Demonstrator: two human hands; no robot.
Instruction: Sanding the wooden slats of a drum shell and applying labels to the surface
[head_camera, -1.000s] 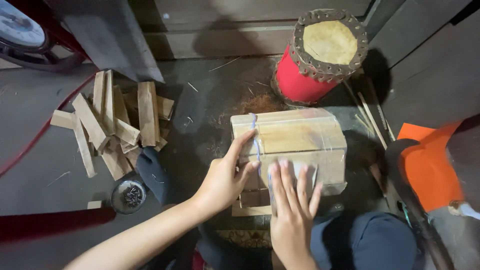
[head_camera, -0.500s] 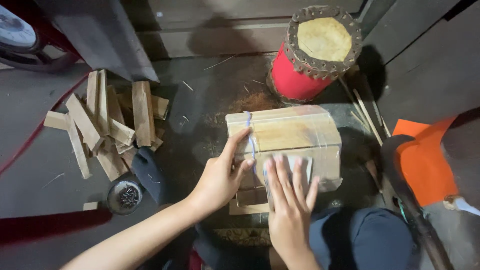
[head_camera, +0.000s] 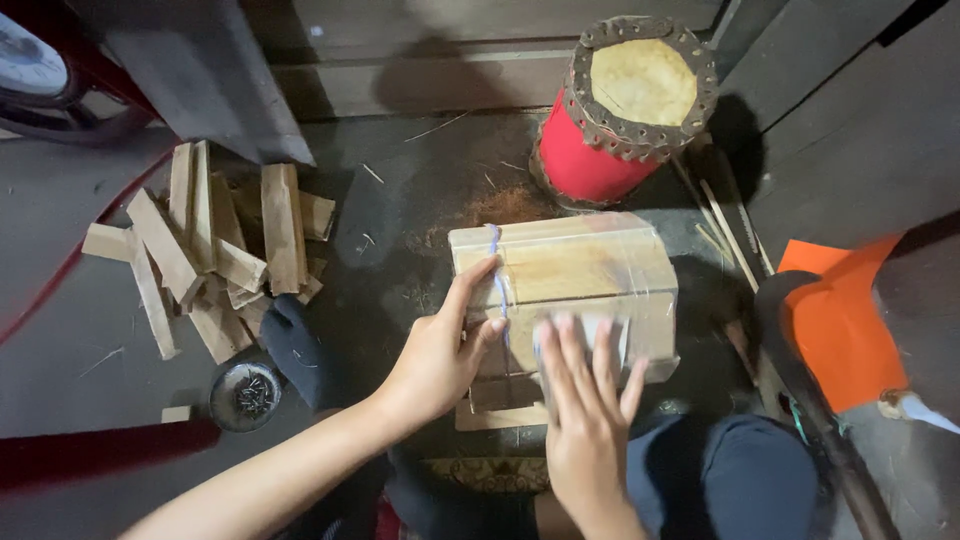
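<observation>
1. Wooden block bundle (head_camera: 575, 275): pale rectangular stack wrapped in clear film, with a blue band around its left part; lies on the dark floor, just in front of the red drum (head_camera: 625, 110).
2. Left hand (head_camera: 440, 350): at the bundle's left end, thumb up against the band; grip loosely curled on the bundle's edge.
3. Right hand (head_camera: 585, 420): flat on the bundle's near face, fingers spread, blurred.
4. Wood offcuts (head_camera: 215, 245): loose pile well left of the bundle.
5. Round tin of nails (head_camera: 245, 395): left of the bundle, beside a dark glove (head_camera: 295, 345).
6. Orange sheet (head_camera: 840, 320): right of the bundle.
</observation>
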